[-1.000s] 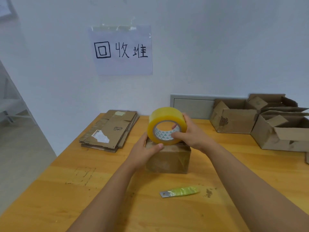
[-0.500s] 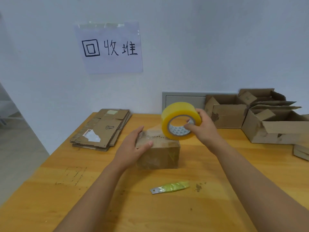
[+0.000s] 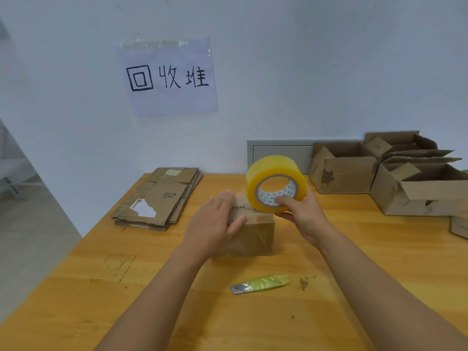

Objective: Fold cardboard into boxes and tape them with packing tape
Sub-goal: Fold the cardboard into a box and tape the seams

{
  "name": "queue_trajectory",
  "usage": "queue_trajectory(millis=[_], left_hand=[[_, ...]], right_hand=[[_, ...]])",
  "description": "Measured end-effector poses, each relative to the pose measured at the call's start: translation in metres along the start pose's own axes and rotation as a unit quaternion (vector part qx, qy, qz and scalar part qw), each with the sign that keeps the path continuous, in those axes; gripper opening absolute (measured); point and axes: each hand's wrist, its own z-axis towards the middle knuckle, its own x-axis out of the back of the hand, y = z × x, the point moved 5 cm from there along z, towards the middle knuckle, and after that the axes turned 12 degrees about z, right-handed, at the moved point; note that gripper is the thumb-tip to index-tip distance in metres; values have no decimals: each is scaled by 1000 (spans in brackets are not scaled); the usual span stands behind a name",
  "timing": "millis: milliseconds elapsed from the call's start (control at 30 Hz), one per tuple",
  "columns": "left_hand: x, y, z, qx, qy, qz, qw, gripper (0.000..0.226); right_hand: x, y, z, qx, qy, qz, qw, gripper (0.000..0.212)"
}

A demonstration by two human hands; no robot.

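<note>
Table [image 3: 379,262]: wooden, fills the lower view, its far edge against a pale wall.
Sign [image 3: 167,76]: paper sheet taped to the wall at 11 o'clock, with handwritten characters.
Open boxes [image 3: 395,171]: a cluster at 2 o'clock on the far right of the table, flaps up.
Flat stack [image 3: 162,198]: unfolded cardboard lying at 10 o'clock from the box, near the table's left edge.
Box [image 3: 253,234]: small, closed, at the centre of the table; glossy tape shows on its near face and top.
Tape [image 3: 276,183]: yellow roll held on edge over the box's far right corner, at 1 o'clock from the box centre, its core facing the camera; whether it touches the box I cannot tell.
Right hand [image 3: 301,214]: grasps the roll, thumb hooked into the core, fingers behind the roll.
Left hand [image 3: 215,219]: fingers straight and released, palm pressed flat on the box's top left, thumb along the near edge.
Cutter [image 3: 260,286]: blade in a green wrap, lying at 6 o'clock from the box, well apart from it.
</note>
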Motion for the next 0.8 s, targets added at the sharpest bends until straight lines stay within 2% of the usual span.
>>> queue_trajectory(millis=[233, 333, 467, 567, 800], left_hand=[[-4, -2, -3, 41, -52, -69, 995, 69], [-2, -1, -1, 35, -64, -71, 995, 69], [1, 1, 0, 18, -74, -65, 995, 67], [-3, 0, 1, 6, -91, -45, 995, 67], [-9, 0, 3, -13, -116, 29, 993, 64]], right_hand=[[-3, -22, 2, 50, 20, -109, 993, 32], [-5, -35, 4, 80, 8, -175, 981, 32], [17, -61, 2, 131, 28, -227, 965, 32], [34, -61, -1, 125, 20, -290, 949, 33], [40, -44, -1, 113, 44, -278, 953, 32]])
